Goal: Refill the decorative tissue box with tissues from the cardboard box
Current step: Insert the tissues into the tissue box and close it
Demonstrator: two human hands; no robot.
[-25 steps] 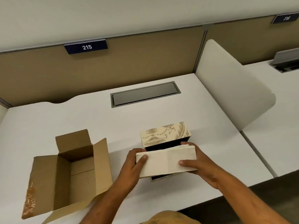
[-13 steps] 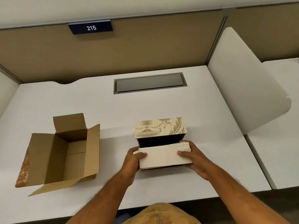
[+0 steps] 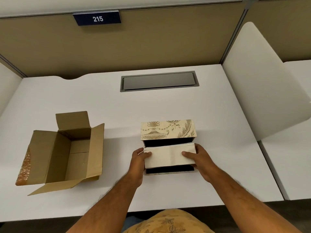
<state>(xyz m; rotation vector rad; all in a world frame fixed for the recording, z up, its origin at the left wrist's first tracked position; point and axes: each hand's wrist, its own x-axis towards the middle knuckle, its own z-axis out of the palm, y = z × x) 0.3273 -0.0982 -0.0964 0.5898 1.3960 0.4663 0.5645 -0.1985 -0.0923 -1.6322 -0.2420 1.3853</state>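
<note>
1. The stack of tissues (image 3: 169,155) lies with its long axis left to right, flat over the dark opening of the decorative tissue box (image 3: 168,131).
2. The left hand (image 3: 138,163) clasps the stack's left end, thumb on top; the right hand (image 3: 201,158) clasps the right end likewise, so the fingers pinch the stack between them.
3. The box's patterned lid stands tilted back, away from the person.
4. The cardboard box (image 3: 64,152) sits open on the white desk (image 3: 109,106), well apart to the left.
</note>
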